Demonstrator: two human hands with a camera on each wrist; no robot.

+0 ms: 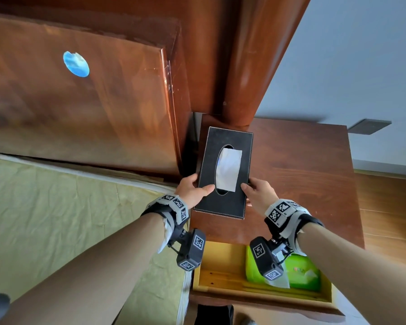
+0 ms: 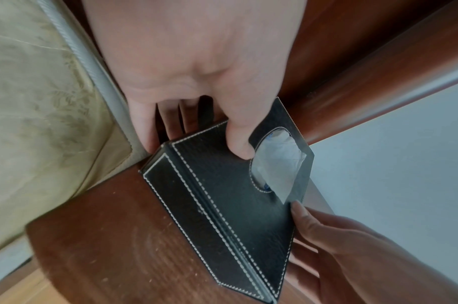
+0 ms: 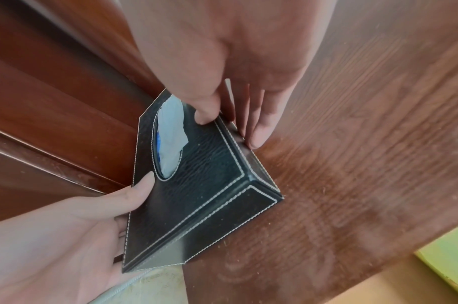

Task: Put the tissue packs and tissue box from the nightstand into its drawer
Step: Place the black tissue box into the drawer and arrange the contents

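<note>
A black leather tissue box [image 1: 223,200] with white stitching and a tissue poking from its oval slot lies on the brown nightstand [image 1: 298,165], at its left side. My left hand [image 1: 193,188] grips the box's left edge, thumb on top by the slot, fingers down its side. My right hand [image 1: 256,192] grips the right edge the same way. In the left wrist view the thumb [image 2: 239,142] presses the box top [image 2: 222,197]. In the right wrist view the thumb [image 3: 206,115] sits on the box [image 3: 204,185]. Green tissue packs [image 1: 300,273] lie in the open drawer [image 1: 218,268] below.
The wooden headboard [image 1: 92,102] and its rounded post [image 1: 249,66] stand right behind and left of the box. The bed's pale mattress [image 1: 56,219] lies to the left. The drawer's left half shows bare wood. A wall socket [image 1: 369,126] sits on the grey wall.
</note>
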